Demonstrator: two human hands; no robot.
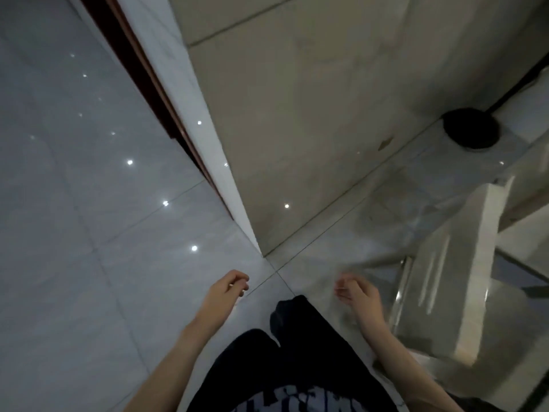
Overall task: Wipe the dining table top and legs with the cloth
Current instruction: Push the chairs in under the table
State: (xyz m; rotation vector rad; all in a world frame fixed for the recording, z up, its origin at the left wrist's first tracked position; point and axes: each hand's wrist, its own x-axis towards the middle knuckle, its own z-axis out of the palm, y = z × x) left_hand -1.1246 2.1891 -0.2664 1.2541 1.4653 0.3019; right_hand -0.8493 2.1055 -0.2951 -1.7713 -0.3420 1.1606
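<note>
No cloth shows in this view, and I cannot pick out a dining table for certain. My left hand (230, 288) hangs over the glossy floor at lower centre, fingers loosely curled with nothing in them. Level with it on the right is my right hand (355, 292), blurred, fingers also curled and holding nothing. Between the two hands a dark trouser leg (292, 331) steps forward.
Pale glossy floor tiles (89, 233) fill the left. A wall corner (237, 209) with a dark wooden door frame (142, 84) stands ahead. A black round object (471, 127) sits on the floor at right. A blurred white piece of furniture (457, 278) is close on the right.
</note>
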